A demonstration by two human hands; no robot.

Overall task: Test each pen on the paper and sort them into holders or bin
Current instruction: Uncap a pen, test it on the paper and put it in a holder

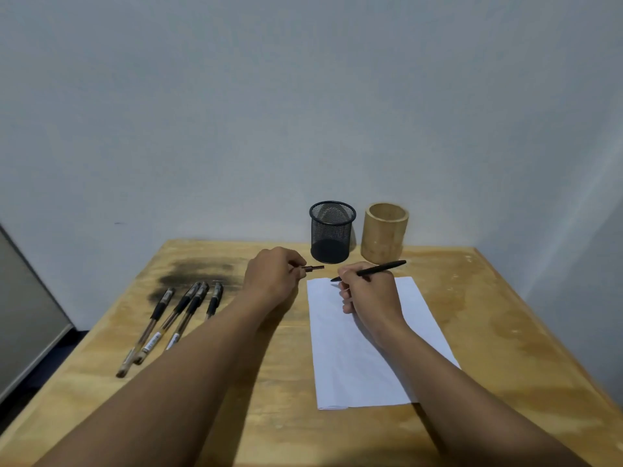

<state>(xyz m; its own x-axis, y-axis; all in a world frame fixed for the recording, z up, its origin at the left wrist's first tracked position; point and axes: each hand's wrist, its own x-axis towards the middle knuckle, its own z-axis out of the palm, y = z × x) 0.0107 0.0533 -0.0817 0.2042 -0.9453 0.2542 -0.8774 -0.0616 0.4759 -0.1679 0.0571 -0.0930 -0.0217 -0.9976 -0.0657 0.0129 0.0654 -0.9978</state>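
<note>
My right hand [369,291] grips a black pen [374,270] in a writing hold, its tip at the top left corner of the white paper [357,365]. The pen's tail points right, toward the bamboo holder [384,234]. My left hand [273,274] pinches a small dark pen cap [313,268] just left of the paper, in front of the black mesh holder [332,232]. Several black-grip pens [178,315] lie side by side on the left of the table.
The wooden table [236,382] has a dark smudge [199,273] behind the loose pens. Both holders stand at its far edge against a pale wall. A grey panel [23,308] stands off the table's left side.
</note>
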